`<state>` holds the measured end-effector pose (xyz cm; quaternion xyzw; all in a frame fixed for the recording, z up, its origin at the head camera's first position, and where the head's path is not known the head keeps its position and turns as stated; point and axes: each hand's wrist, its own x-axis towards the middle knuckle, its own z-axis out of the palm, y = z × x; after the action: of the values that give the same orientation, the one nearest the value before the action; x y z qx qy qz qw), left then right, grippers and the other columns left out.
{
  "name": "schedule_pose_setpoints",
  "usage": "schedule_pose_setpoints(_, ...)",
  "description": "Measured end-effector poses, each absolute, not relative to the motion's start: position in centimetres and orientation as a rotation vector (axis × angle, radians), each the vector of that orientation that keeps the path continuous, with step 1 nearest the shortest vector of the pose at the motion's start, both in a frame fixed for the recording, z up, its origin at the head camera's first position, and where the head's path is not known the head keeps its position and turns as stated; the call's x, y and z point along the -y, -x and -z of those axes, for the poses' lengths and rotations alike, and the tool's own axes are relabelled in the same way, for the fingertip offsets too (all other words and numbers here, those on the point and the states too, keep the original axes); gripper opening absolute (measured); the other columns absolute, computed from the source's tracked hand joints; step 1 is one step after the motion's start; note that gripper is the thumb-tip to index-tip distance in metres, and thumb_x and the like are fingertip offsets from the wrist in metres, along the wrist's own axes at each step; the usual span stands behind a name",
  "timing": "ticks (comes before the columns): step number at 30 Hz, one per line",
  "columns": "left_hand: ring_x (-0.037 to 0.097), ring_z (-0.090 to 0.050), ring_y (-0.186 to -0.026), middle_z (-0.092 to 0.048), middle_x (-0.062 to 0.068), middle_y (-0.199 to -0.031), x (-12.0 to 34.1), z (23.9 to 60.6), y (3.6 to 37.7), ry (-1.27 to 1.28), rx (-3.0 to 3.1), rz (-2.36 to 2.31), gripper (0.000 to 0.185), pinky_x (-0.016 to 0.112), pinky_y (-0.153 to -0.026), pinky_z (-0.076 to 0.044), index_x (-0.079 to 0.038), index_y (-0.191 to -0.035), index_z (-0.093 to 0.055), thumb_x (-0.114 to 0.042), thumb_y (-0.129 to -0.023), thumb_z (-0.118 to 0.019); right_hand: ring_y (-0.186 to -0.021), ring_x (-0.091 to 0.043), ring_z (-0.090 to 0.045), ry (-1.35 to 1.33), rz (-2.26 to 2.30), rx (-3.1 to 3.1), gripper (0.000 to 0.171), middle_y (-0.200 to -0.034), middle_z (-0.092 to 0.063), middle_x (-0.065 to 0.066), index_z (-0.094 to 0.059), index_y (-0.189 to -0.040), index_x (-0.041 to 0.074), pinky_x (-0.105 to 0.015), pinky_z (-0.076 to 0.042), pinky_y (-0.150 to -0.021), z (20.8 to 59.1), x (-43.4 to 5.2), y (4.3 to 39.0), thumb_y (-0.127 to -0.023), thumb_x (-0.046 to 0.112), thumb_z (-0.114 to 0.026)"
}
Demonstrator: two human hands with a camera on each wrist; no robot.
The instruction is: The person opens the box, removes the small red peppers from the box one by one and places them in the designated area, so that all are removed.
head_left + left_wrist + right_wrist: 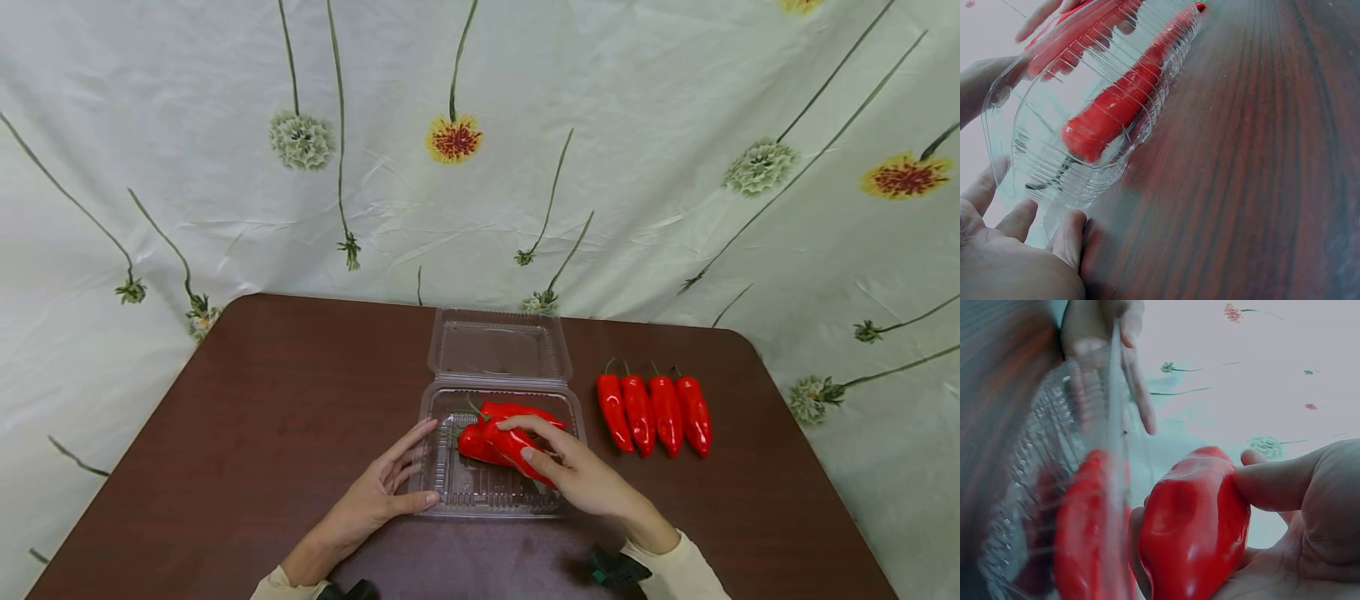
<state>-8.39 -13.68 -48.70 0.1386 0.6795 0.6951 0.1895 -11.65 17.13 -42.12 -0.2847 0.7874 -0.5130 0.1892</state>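
Note:
A clear plastic clamshell box [487,507] lies on the table with its lid [501,346] folded back, away from me. My right hand [581,475] grips a glossy red chili pepper [1194,519] between thumb and fingers, tilted over the box. Inside the box are a red pepper [517,409] toward the back and another [474,443] partly hidden under the held one. Through the box wall, a red pepper [1110,115] shows in the left wrist view. With fingers spread and fairly straight, my left hand [378,492] touches the box's left side, thumb at the front left corner.
Several red peppers [651,412] lie side by side right of the box, stems pointing away. The brown wooden table [300,400] has rounded far corners. Behind it hangs a white cloth [637,100] with printed flowers.

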Motion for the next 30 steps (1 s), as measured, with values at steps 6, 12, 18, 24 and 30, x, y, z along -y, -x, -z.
schedule_pose_setpoints(6,0.036,-0.021,-0.15,-0.008,0.001,-0.169,13.7,48.7,8.4,-0.395,-1.914,-1.96,0.087,0.009,-0.107,-0.031,-0.021,-0.161,-0.022,-0.006,-0.091,-0.072,-0.128,-0.032,-0.046,0.773,1.49,-2.247,0.036,-0.147,-0.049,-0.005,-0.053,-0.14,0.026,-0.031,-0.052,-0.096,41.4,-18.4,11.7,-0.105,0.018,-0.051)
schedule_pose_setpoints(12,0.034,-0.021,-0.15,-0.009,0.0,-0.169,13.6,48.7,8.4,-0.377,-1.925,-1.956,0.089,0.009,-0.107,-0.031,-0.022,-0.161,-0.022,-0.007,-0.09,-0.074,-0.124,-0.036,-0.049,0.758,1.579,-2.237,0.042,-0.15,-0.046,-0.009,-0.048,-0.145,0.022,-0.03,-0.054,-0.093,40.7,-19.8,12.2,-0.104,0.013,-0.051)
schedule_pose_setpoints(18,0.036,-0.022,-0.149,-0.008,0.003,-0.169,13.7,48.7,8.5,-0.392,-1.942,-1.95,0.088,0.01,-0.107,-0.031,-0.02,-0.161,-0.022,-0.007,-0.091,-0.073,-0.139,-0.034,-0.038,0.656,1.586,-2.371,0.045,-0.154,-0.043,-0.004,-0.045,-0.148,0.025,-0.026,-0.048,-0.101,39.5,-22.2,12.5,-0.105,0.016,-0.053)
schedule_pose_setpoints(24,0.038,-0.021,-0.149,-0.008,0.004,-0.169,13.7,48.6,8.4,-0.416,-1.926,-1.972,0.087,0.01,-0.107,-0.031,-0.018,-0.161,-0.022,-0.007,-0.091,-0.073,-0.14,-0.024,-0.035,0.481,1.599,-2.467,0.047,-0.157,-0.037,-0.002,-0.041,-0.152,0.027,-0.024,-0.048,-0.099,38.4,-25.5,13.1,-0.106,0.022,-0.05)
schedule_pose_setpoints(30,0.041,-0.02,-0.148,-0.008,0.006,-0.169,13.8,48.7,8.4,-0.441,-1.915,-1.98,0.086,0.009,-0.106,-0.031,-0.016,-0.161,-0.022,-0.007,-0.092,-0.072,-0.124,-0.008,-0.047,0.426,1.634,-2.533,0.047,-0.156,-0.034,-0.008,-0.036,-0.155,0.019,-0.021,-0.053,-0.089,38.1,-29.0,13.8,-0.109,0.021,-0.044)
